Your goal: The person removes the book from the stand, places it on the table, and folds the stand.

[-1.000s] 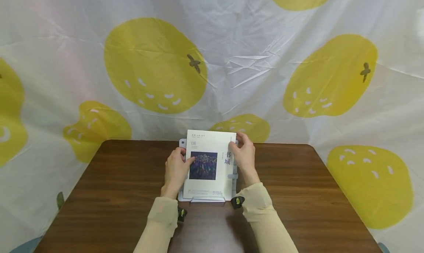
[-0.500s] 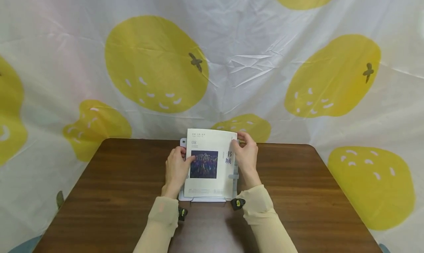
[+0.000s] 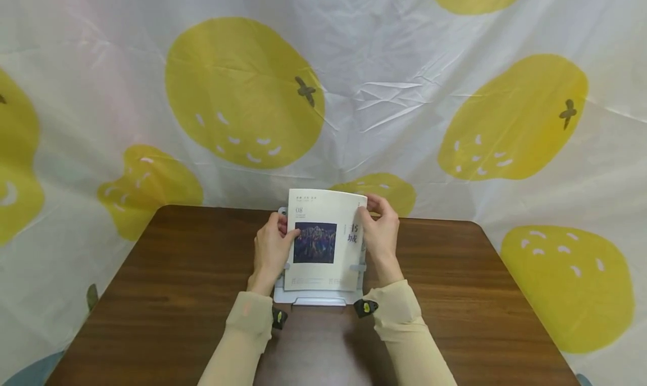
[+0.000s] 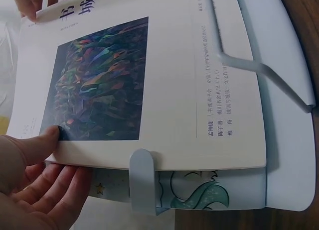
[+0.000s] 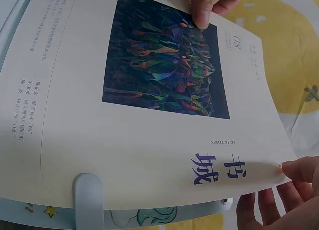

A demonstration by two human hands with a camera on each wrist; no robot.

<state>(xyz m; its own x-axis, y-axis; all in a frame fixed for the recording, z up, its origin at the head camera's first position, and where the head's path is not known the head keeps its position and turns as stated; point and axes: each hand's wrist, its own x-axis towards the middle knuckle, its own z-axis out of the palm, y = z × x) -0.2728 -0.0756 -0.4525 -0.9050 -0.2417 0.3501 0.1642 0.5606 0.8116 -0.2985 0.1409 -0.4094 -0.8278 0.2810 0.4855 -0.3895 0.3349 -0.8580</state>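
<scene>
A white magazine (image 3: 318,271) with a dark colourful picture on its cover leans on a pale blue book stand (image 3: 279,297). My left hand (image 3: 270,248) pinches its left edge, thumb on the cover near the picture and fingers behind, as the left wrist view confirms. At the upper right edge, my right hand (image 3: 382,228) pinches the magazine between thumb and fingers. That corner bows slightly. Grey clips, the left clip (image 4: 143,180) and the right clip (image 5: 88,200), overlap the side edges. In the head view, the magazine's bottom edge sits above the stand's wire bracket (image 3: 319,302).
The stand is on a dark brown wooden table (image 3: 192,296), near its far edge. Behind hangs a white curtain (image 3: 374,43) printed with yellow fruit. Black wrist cameras, the left camera (image 3: 279,317) and right camera (image 3: 366,308), sit at the cuffs.
Both hands have raised the magazine a little, so its bottom edge has come up from the bracket. Its upper right part bows more. The head view has shifted slightly.
</scene>
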